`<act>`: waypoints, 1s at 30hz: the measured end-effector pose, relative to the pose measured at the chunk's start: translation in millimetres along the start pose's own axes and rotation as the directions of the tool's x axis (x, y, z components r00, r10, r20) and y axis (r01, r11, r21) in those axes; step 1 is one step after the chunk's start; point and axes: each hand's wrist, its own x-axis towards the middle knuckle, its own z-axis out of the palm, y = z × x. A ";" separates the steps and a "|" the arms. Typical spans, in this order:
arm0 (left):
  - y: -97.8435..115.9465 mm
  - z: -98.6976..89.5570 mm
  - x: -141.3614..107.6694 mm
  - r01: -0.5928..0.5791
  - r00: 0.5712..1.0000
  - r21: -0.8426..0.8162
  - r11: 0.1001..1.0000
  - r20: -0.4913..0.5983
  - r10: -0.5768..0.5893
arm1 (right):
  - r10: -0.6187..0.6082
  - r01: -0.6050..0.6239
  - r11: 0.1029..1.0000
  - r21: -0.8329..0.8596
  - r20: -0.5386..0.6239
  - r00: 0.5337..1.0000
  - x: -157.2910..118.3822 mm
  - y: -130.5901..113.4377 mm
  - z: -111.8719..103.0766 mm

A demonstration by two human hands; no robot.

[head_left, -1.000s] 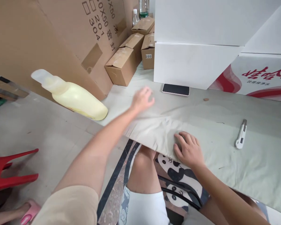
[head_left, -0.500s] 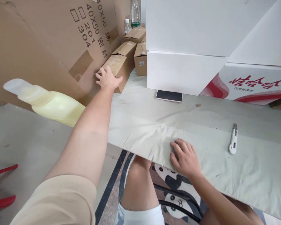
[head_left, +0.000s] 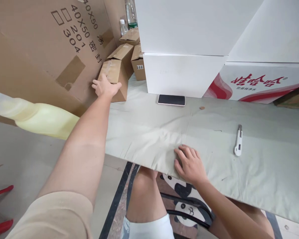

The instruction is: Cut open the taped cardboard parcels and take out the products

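Observation:
My left hand [head_left: 106, 87] reaches to the near end of a small taped cardboard box [head_left: 114, 71]. Its fingers are spread across the width, thumb on the right and fingertips at the left edge, gripping it. The palm hides part of the box's near face. My right hand [head_left: 190, 163] lies on the cloth-covered table [head_left: 144, 132] by its near edge, fingers loosely apart and holding nothing. To its right is a white utility knife [head_left: 238, 141]. A phone [head_left: 171, 100] with a dark screen lies farther back.
More small cardboard boxes [head_left: 139, 63] and plastic bottles [head_left: 131, 16] stand behind. A large carton [head_left: 47, 49] rises at left, white boxes [head_left: 184, 74] at the back. A bottle of yellow liquid [head_left: 45, 119] is left of my forearm. A printed carton [head_left: 254, 83] stands at back right.
The view has shifted, moving most things left in the picture. My left hand and the gripped cardboard box have come slightly nearer to me. My right hand stays on the table.

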 end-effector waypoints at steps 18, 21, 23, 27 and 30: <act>100.8 -31.8 -293.5 -0.345 0.839 -0.110 0.932 0.409 0.359 | 0.289 -0.245 0.922 0.298 -0.110 0.951 -24.1 41.3 -14.6; 129.4 0.3 -293.9 -0.370 0.688 -0.343 0.863 0.524 0.503 | 0.462 -0.407 0.871 0.275 -0.179 0.869 -53.4 89.3 -39.3; 139.4 21.0 -294.4 -0.343 0.623 -0.474 0.811 0.530 0.574 | 0.555 -0.506 0.827 0.244 -0.205 0.806 -69.2 120.7 -53.6; 136.6 54.4 -302.8 -0.272 0.645 -0.605 0.748 0.462 0.608 | 0.666 -0.653 0.746 0.131 -0.114 0.738 -77.0 159.5 -66.9; 133.6 70.6 -307.8 -0.203 0.747 -0.615 0.762 0.406 0.527 | 0.710 -0.709 0.704 0.042 -0.016 0.704 -68.4 168.1 -68.0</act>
